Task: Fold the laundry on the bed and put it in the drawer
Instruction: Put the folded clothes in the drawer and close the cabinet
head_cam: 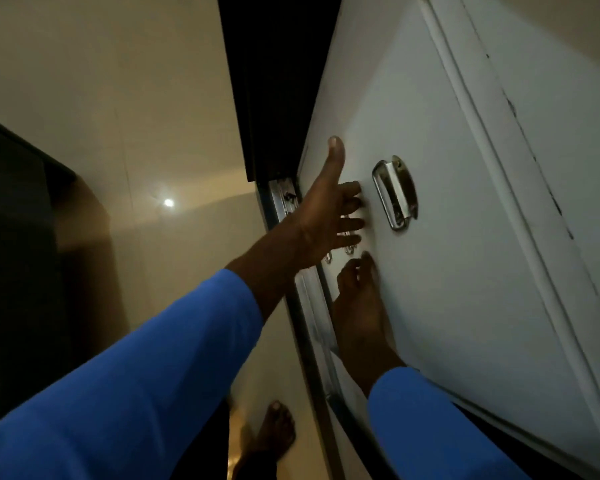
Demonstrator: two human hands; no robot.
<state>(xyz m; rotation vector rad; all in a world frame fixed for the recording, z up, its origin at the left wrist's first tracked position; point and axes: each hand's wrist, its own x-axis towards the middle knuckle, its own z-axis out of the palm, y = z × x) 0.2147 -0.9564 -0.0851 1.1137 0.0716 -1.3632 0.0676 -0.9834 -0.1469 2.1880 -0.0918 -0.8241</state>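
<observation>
White drawer front [465, 271] sits slightly out on its metal rail [309, 323], long axis tilted from top centre to bottom right. Left hand [329, 209] open, fingertips on the front beside the steel handle [394, 192]. Right hand [357, 306] pressed flat near the front's rail-side edge.

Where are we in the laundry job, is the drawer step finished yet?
Done: cannot confirm, since no laundry or bed is in view. In hand: the left hand and right hand press on the white drawer front beside its metal handle, neither gripping it. The slide rail shows, so the drawer is not fully shut. Left: probably pushing it home.
</observation>
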